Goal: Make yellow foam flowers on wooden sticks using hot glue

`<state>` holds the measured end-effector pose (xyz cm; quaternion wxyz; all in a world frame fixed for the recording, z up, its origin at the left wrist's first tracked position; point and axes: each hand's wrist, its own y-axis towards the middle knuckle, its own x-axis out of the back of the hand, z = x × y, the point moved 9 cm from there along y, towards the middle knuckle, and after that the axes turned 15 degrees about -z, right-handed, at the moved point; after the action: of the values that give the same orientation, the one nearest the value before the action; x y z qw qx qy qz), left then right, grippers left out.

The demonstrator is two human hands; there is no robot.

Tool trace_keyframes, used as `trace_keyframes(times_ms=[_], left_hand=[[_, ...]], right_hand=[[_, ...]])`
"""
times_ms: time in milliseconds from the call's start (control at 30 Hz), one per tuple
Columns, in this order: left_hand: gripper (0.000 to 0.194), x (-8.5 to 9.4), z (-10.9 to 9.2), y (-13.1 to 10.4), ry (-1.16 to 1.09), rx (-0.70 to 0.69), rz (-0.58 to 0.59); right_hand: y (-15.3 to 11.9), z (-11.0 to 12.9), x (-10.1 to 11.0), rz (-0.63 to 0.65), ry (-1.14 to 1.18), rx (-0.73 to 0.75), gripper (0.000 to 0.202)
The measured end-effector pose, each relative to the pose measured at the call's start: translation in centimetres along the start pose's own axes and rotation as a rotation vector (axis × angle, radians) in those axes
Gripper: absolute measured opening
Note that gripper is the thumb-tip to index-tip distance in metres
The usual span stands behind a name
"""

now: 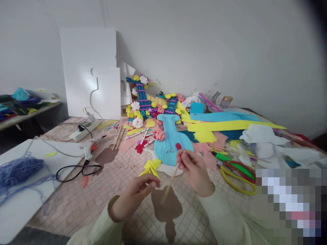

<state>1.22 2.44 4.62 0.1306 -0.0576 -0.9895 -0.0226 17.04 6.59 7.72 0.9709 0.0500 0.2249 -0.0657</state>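
Observation:
My right hand (193, 170) pinches a thin wooden stick (171, 181), which slants down toward me. A small red piece (178, 146) shows just above these fingertips; whether it is fixed to the stick I cannot tell. Left of the stick, my left hand (139, 195) hovers with loosely bent fingers and the thumb apart, nothing visible in it. Just beyond it is a yellow folded paper piece (151, 166), partly hidden by the fingers. Behind both hands lies a light-blue guitar-shaped cutout (171, 136) with small pale pegs and a pink crumpled-paper flower (159, 134) at its edge.
At left are a glue gun (88, 149), a power strip (85, 129) and blue yarn (20, 172) on a white board (15, 214). Scissors (237, 175) lie at right. Decorated blue guitar shapes (142, 92) and paper strips (230, 126) are at the back.

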Motion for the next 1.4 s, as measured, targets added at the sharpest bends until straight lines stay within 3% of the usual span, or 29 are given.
trace_keyframes(times_ms=[133, 200, 300, 433, 500, 633, 800, 967, 1100, 1233, 1400], left_hand=[[0.026, 4.9, 0.1, 1.1, 0.236, -0.077, -0.236], [0.027, 6.1, 0.5, 2.1, 0.358, -0.115, -0.267], [0.037, 5.2, 1.7, 4.1, 0.469, -0.151, -0.168], [0.05, 3.2, 3.3, 6.4, 0.452, -0.155, -0.101], [0.056, 2.6, 4.1, 6.8, 0.416, -0.131, -0.057], [0.05, 2.2, 4.7, 6.2, 0.301, -0.064, 0.023], [0.032, 3.4, 2.6, 5.0, 0.146, -0.018, 0.017], [0.032, 3.9, -0.4, 5.8, -0.265, 0.073, -0.061], [0.032, 1.6, -2.2, 8.1, -0.43, 0.058, -0.054], [0.04, -1.2, -1.5, 10.1, -0.537, 0.09, -0.044], [0.038, -2.7, 2.1, 10.5, -0.558, 0.147, -0.053]], right_hand=[[-1.7, 3.5, 1.0, -0.023, -0.35, 0.306, 0.013], [-2.2, 4.2, 1.4, 0.001, -0.564, 0.405, 0.013], [-2.4, 2.8, 1.6, 0.138, -0.885, 0.5, 0.019], [-2.5, -1.8, 2.1, 0.369, -1.124, 0.5, 0.034], [-2.8, -2.8, 2.5, 0.371, -1.152, 0.549, 0.033], [-3.1, -3.0, 2.9, 0.327, -1.122, 0.556, 0.026], [-2.4, -1.2, 2.1, 0.267, -0.899, 0.443, 0.026], [0.4, -0.8, 0.8, 0.254, -0.531, 0.057, 0.023], [3.8, -0.4, 0.2, 0.121, -0.091, -0.199, 0.019], [5.8, -0.9, 0.6, 0.057, -0.04, -0.226, 0.016], [5.7, -3.0, 2.6, -0.005, -0.046, -0.287, 0.014]])
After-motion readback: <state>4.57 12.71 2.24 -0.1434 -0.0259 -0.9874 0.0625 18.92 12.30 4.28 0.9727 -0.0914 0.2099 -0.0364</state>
